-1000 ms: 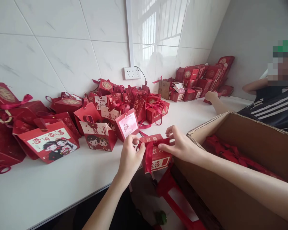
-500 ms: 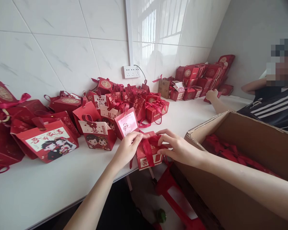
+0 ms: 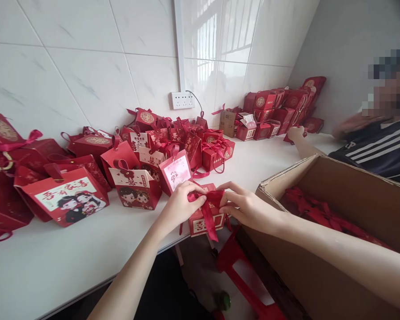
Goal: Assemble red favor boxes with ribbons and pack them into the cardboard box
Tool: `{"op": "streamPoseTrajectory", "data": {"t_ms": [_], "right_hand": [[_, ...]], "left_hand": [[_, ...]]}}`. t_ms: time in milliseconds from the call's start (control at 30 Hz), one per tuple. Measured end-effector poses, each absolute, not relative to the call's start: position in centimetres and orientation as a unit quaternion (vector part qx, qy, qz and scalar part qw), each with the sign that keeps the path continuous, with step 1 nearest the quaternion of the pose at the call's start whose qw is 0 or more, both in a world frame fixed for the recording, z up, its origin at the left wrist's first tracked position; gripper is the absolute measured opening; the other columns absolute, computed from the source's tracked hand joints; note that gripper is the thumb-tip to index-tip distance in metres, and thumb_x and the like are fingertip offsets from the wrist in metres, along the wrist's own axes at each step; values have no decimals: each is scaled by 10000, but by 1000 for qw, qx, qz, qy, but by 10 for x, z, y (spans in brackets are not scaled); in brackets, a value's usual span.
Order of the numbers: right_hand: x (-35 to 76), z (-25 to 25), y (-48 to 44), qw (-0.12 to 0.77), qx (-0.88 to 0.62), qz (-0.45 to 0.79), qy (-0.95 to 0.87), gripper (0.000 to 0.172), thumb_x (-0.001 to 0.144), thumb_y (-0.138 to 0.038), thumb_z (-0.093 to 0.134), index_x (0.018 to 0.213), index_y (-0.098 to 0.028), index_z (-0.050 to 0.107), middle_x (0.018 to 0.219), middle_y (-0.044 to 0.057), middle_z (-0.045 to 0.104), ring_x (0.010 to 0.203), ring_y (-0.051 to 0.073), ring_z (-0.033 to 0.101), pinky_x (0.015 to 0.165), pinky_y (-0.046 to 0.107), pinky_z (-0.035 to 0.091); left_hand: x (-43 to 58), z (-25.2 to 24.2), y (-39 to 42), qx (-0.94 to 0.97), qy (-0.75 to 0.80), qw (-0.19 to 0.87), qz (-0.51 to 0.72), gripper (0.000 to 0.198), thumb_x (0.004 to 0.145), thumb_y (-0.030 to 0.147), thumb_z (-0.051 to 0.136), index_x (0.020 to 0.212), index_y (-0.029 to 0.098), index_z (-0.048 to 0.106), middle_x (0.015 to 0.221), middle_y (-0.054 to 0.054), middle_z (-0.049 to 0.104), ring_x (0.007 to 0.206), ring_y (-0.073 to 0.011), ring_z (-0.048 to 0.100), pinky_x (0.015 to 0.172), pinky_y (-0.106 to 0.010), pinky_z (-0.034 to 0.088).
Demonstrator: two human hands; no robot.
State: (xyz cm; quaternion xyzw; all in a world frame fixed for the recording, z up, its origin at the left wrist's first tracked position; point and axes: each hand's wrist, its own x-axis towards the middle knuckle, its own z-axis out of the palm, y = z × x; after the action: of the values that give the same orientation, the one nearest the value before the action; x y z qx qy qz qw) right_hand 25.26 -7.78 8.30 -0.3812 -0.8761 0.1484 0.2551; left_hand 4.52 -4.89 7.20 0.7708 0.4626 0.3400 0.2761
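Observation:
A small red gift box (image 3: 198, 226) with gold-and-white lettering sits at the table's front edge. A red ribbon (image 3: 209, 220) lies across its top, one tail hanging down over the front face. My left hand (image 3: 183, 202) pinches the ribbon between thumb and fingers at the box's upper left. On the other side my right hand (image 3: 242, 202) has its fingers closed on the ribbon at the upper right. Just behind my left hand stands a pink-fronted gift box (image 3: 177, 169). To the left is a box with two cartoon faces (image 3: 136, 195).
Many red gift boxes (image 3: 86, 195) crowd the white table (image 3: 70, 258) along the tiled wall. More are stacked at the back right (image 3: 265, 100). An open cardboard carton (image 3: 320, 271) holding ribboned items stands at right. A co-worker's hand (image 3: 296, 133) rests near the stack.
The ribbon on the box has shifted, its tail now hanging further down the front. My left thumb has moved slightly right over it. The co-worker has leaned a little to the left.

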Motion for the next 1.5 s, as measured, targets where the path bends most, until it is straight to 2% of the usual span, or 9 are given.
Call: {"op": "streamPoseTrajectory", "data": {"t_ms": [133,433,667,833,933,1067,1300,1400,1500], "right_hand": [[251,86,-82,232,-391,81,-887,134,894,-173,431,805,-167,531,1129,106,501,609,86,589,586,280,536],[246,86,-93,186,-383,-39,-904,163,890,-227,456,810,-139,568,1150,129,494,609,108,584,499,282,536],[247,93,-95,209,-297,-116,-924,185,882,-159,423,784,-130,577,1081,156,533,1000,236,538,801,400,485],[243,98,-109,202,-283,-106,-932,263,879,-251,382,721,-143,562,769,102,576,654,169,530,579,301,418],[238,95,-117,79,-381,-35,-920,365,914,-341,344,683,-154,556,563,38,541,454,130,482,445,252,310],[230,88,-111,-18,-495,78,-865,423,939,-383,325,664,-160,556,591,48,609,488,153,573,454,237,326],[229,92,-103,51,-402,329,-853,311,934,-229,329,667,-171,478,524,-26,574,384,63,514,452,163,397],[235,94,-107,99,-313,256,-909,315,932,-265,355,678,-172,516,549,-13,567,436,76,509,455,177,387],[243,94,-107,216,-307,49,-925,325,925,-342,371,719,-159,542,583,9,554,452,85,475,441,200,361]], "left_hand": [[46,70,-48,772,470,267,333,91,761,252,581,815,207,640,973,-36,604,989,-212,548,909,-356,406],[50,73,-52,769,495,250,319,78,771,249,569,780,210,635,940,-21,586,963,-206,541,897,-345,404],[50,73,-52,768,497,249,319,80,764,269,580,770,206,629,918,-19,581,948,-207,544,895,-345,406],[52,75,-54,764,500,250,322,68,759,248,567,758,204,619,924,-14,585,932,-193,551,885,-330,413],[53,77,-56,760,499,256,328,58,756,235,566,746,201,612,914,-11,586,895,-181,561,861,-316,427],[53,76,-58,754,501,256,339,61,759,242,562,753,208,612,912,-11,586,921,-189,557,878,-329,422],[56,69,-56,749,487,259,366,109,792,287,538,766,207,606,895,-16,579,952,-187,543,897,-325,408],[56,68,-55,752,485,254,367,128,803,299,531,758,205,605,892,-20,581,947,-189,545,901,-328,404],[55,68,-54,757,485,251,359,126,798,302,538,752,206,606,886,-20,582,941,-194,546,888,-328,411]]}}
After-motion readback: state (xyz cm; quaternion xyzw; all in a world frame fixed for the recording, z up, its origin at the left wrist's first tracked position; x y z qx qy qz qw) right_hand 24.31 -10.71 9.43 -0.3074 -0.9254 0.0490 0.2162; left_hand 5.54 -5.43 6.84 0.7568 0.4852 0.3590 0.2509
